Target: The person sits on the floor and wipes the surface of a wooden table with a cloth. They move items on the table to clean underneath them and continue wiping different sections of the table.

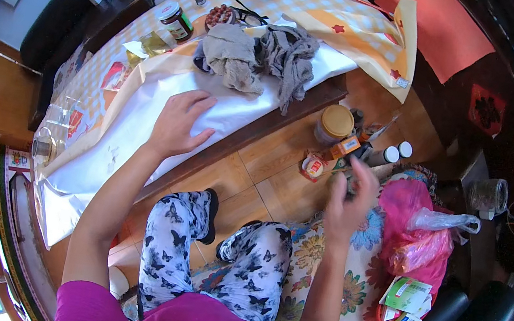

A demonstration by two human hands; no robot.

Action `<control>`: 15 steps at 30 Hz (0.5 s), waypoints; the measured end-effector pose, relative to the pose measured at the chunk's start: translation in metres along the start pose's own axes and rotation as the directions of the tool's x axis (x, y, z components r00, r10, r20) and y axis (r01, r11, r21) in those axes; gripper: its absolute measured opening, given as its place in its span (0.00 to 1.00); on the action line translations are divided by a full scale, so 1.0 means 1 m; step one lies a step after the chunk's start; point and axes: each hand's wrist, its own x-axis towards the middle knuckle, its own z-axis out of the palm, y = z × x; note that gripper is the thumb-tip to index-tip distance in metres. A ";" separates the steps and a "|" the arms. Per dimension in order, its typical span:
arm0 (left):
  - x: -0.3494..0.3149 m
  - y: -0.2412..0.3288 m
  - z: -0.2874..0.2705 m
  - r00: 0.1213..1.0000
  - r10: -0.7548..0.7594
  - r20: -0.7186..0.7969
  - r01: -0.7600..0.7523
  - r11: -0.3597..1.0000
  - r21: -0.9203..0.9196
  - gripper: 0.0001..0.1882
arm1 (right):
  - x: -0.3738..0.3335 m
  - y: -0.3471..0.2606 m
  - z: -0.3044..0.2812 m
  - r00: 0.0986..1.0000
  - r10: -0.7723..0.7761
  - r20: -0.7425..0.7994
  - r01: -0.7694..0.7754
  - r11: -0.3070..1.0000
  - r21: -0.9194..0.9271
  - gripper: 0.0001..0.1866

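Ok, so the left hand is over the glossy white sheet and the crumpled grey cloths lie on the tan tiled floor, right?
Not quite: the head view shows the crumpled grey cloths lying on the covered table, not on the tiled floor. The left hand is over the glossy white sheet, as you say.

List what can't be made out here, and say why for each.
All in the head view:
Pink bag: contents hidden by its plastic.
Grey cloths: their folds cover anything beneath.
Right hand: fingers blurred.
Left hand: contact with white sheet unclear, its underside hidden.
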 end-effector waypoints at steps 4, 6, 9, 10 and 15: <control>0.003 0.005 0.004 1.000 0.008 -0.011 -0.009 0.999 -0.054 0.31 | 0.081 -0.027 0.058 0.976 -0.218 0.022 0.219 0.973 -0.071 0.31; 0.005 0.006 0.005 1.000 0.012 -0.025 -0.013 0.999 -0.039 0.29 | 0.115 -0.033 0.094 0.973 -0.217 0.083 0.228 0.962 -0.152 0.38; 0.005 0.007 0.005 0.999 0.019 -0.038 -0.020 0.999 -0.030 0.29 | 0.140 -0.026 0.135 0.959 -0.186 0.215 0.243 0.928 -0.281 0.36; 0.003 0.006 0.006 0.998 0.027 -0.049 -0.028 0.999 -0.017 0.29 | 0.146 -0.024 0.141 0.959 -0.126 0.255 0.195 0.944 -0.267 0.33; 0.007 0.015 0.003 0.996 -0.034 -0.083 0.030 0.998 -0.054 0.29 | 0.153 -0.003 0.130 0.988 0.144 0.053 -0.151 0.969 0.195 0.23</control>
